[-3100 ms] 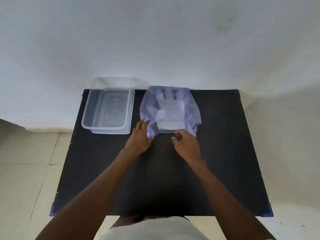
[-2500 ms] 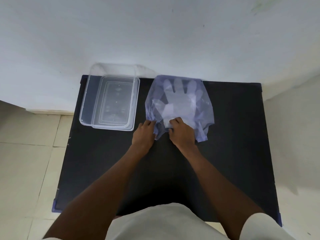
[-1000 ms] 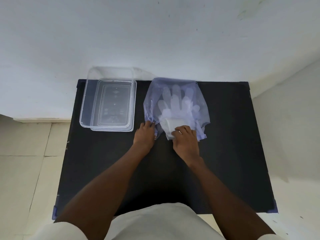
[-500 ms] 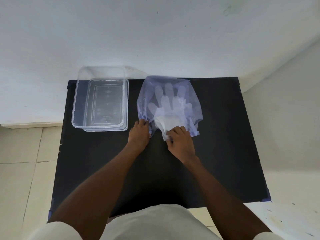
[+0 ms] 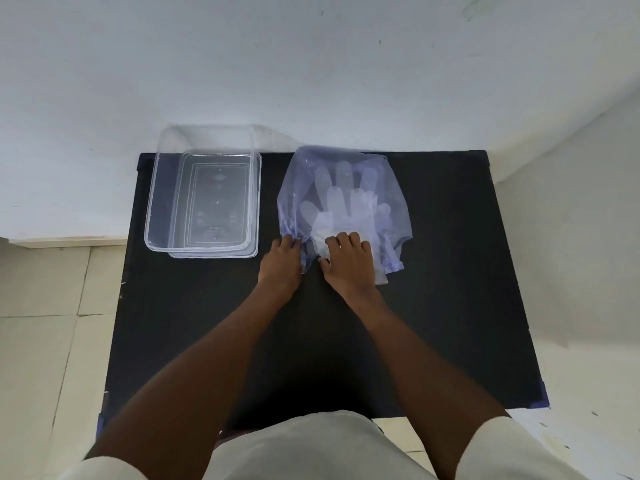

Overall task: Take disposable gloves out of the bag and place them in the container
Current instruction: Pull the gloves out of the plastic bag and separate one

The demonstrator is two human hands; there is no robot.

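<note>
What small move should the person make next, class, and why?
Probably draw the right hand back toward the body, sliding the translucent white disposable gloves out of the bluish plastic bag. The left hand pins the bag's near edge, the gloves lie inside, and the clear rectangular plastic container holds none.

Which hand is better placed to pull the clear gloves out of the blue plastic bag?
Right. The right hand already rests on the clear gloves at the bag's mouth; the left hand only pins the blue plastic bag edge.
</note>
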